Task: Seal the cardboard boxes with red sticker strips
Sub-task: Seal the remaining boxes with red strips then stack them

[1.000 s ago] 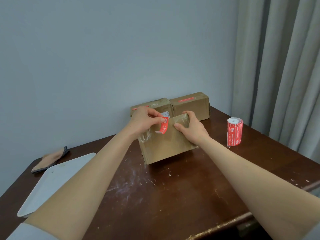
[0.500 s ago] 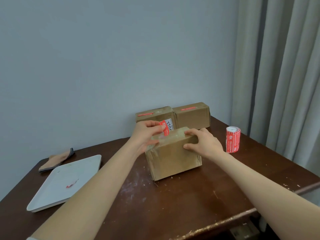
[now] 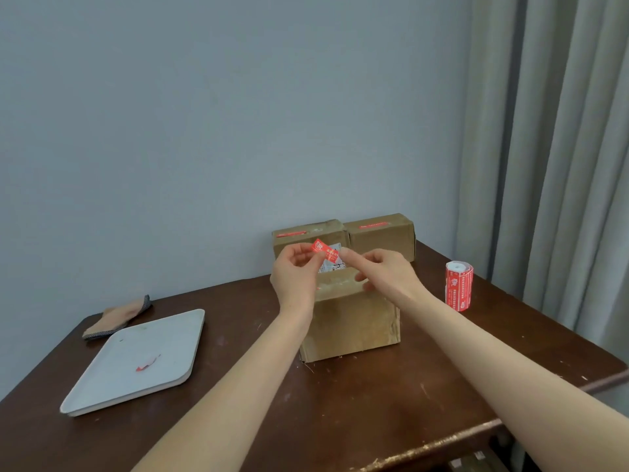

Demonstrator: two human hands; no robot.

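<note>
Far left on the dark tabletop (image 3: 340, 410) lies a small tan cloth (image 3: 117, 318) with a grey edge. Just beside it sits a flat white tray (image 3: 112, 379) with a little red scrap (image 3: 148, 363) on it.

Toward the middle, both forearms reach in over the near edge. The left grip (image 3: 294, 277) is closed on the left end of the red sticker strip (image 3: 325, 250), pinching it between thumb and fingertips. The strip is held up in the air and tilted, its left end the higher one. It sits over the top of the front cardboard box (image 3: 350, 325), toward the back, and does not seem to touch it. The right grip (image 3: 388, 274) comes in from the other side with its forefinger stretched to the strip's right end and the other fingers loosely curled. From here I cannot tell whether it has really pinched the strip or only touches it.

The front box stands on the tabletop under both hands. Behind it, against the wall, two more boxes stand side by side, touching: the left rear box (image 3: 306, 243) and the right rear box (image 3: 384, 240), each with a red strip along its top. Further right a roll of red stickers (image 3: 458, 287) stands upright near the pale curtain (image 3: 561, 165).
</note>
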